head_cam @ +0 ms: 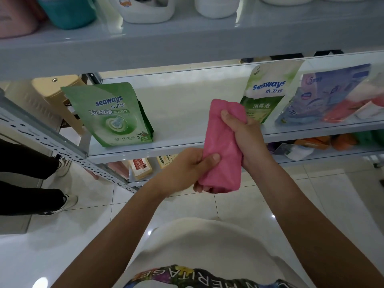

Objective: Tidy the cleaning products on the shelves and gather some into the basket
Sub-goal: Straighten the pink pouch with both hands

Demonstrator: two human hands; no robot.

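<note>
Left grip (187,169), right grip (246,138) round cloth (221,146)

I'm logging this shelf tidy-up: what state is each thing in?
pink cloth: folded, held in front of the shelf.
left hand: grips the cloth's lower end.
right hand: grips its upper part.
green pouch: standing on the shelf.
white-and-green pouch: standing, tilted.
blue pouch: leaning.

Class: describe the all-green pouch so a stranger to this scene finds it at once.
Look at the middle shelf of the three in view. At its left end stands the green pouch. The white-topped pouch to the right also says Seaways; only this one is green all over.
</note>
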